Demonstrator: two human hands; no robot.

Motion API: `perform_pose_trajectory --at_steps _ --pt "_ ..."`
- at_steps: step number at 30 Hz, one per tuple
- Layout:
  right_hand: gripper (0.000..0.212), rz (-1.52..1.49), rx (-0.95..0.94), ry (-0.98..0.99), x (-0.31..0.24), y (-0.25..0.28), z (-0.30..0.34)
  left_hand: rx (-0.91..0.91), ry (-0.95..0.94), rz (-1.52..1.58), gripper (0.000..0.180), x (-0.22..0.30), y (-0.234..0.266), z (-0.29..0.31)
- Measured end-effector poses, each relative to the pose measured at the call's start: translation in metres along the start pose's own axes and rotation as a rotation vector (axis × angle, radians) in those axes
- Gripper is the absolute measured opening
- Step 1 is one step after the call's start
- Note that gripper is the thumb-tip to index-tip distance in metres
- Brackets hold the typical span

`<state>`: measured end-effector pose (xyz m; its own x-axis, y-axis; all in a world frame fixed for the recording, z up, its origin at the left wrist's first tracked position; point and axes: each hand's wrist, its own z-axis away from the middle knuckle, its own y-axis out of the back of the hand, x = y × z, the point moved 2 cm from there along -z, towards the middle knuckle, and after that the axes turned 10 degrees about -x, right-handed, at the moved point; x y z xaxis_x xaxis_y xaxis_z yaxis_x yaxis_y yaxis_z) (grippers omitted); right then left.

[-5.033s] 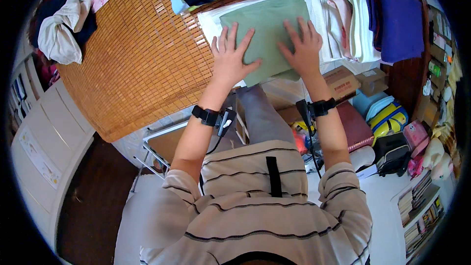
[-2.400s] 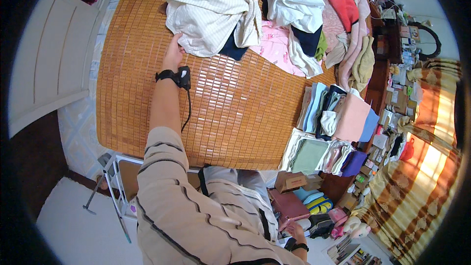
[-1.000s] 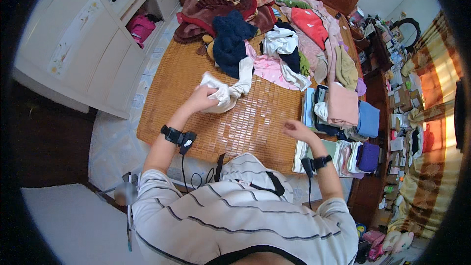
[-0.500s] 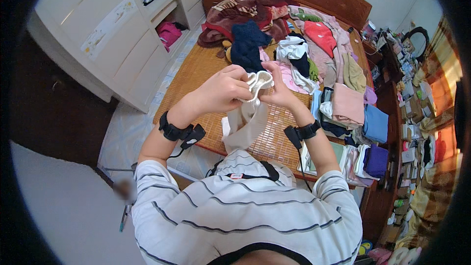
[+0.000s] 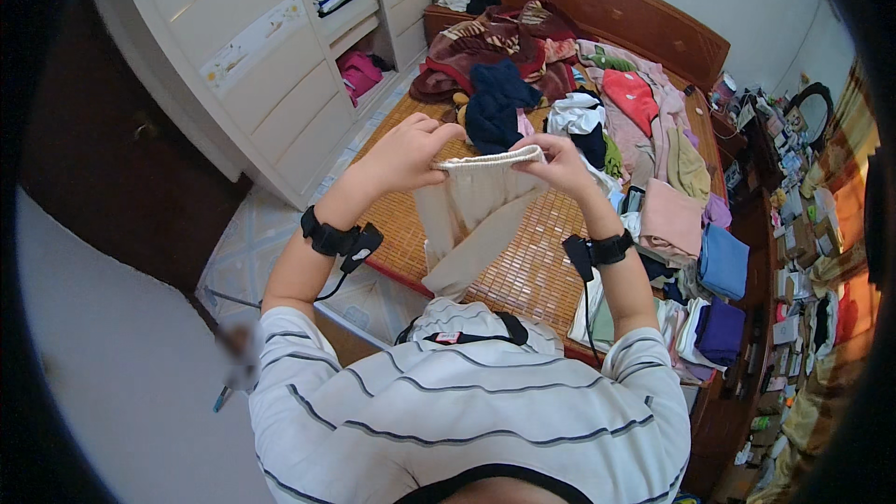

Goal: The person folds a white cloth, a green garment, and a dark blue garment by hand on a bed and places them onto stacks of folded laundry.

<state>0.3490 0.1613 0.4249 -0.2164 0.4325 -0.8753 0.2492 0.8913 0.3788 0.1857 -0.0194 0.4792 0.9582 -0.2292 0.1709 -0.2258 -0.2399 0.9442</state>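
Observation:
A pair of cream trousers (image 5: 476, 215) with a gathered elastic waistband hangs in front of me above the bed mat. My left hand (image 5: 409, 155) pinches one end of the waistband between thumb and fingers. At the other end, my right hand (image 5: 560, 168) grips the band the same way. The band is stretched nearly straight between both hands. Below it the cloth drops toward my lap, and the lower ends of the legs are partly hidden by their own folds.
A woven bamboo mat (image 5: 537, 266) covers the bed. Folded clothes (image 5: 672, 219) are stacked along its right side. Farther back lie a dark blue garment (image 5: 499, 98), loose clothes and a maroon blanket (image 5: 467, 47). A white wardrobe (image 5: 252, 47) stands left; a cluttered dresser (image 5: 747, 317) lines the right.
The trousers' waistband was bunched and looped between my hands; now it is pulled out flat. My hands have moved apart, and the cloth hangs wider. The view has shifted slightly.

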Motion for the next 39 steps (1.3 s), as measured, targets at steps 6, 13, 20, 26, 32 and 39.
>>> perform_pose_trajectory --at_steps 6,13,20,26,32,39 --pt "0.017 0.246 0.038 0.034 -0.027 0.030 0.003 -0.226 -0.040 -0.167 0.024 -0.004 -0.004 -0.008" --pt "0.025 0.321 0.133 0.294 -0.079 0.076 0.000 0.164 -0.013 0.049 0.032 0.018 0.024 -0.031" --pt "0.018 0.546 -0.040 0.177 -0.136 0.087 0.028 0.251 -0.176 -0.065 0.030 0.028 0.055 -0.051" --pt "0.021 0.562 -0.074 -0.020 -0.139 0.110 0.043 0.183 -0.243 -0.158 0.026 0.052 0.062 -0.060" --pt "0.026 0.763 -0.014 0.134 -0.152 0.116 0.057 0.160 -0.397 0.105 0.016 0.063 0.061 -0.064" --pt "0.029 0.738 0.028 0.146 -0.146 0.113 0.063 -0.045 -0.092 0.324 0.017 0.044 0.036 -0.070"
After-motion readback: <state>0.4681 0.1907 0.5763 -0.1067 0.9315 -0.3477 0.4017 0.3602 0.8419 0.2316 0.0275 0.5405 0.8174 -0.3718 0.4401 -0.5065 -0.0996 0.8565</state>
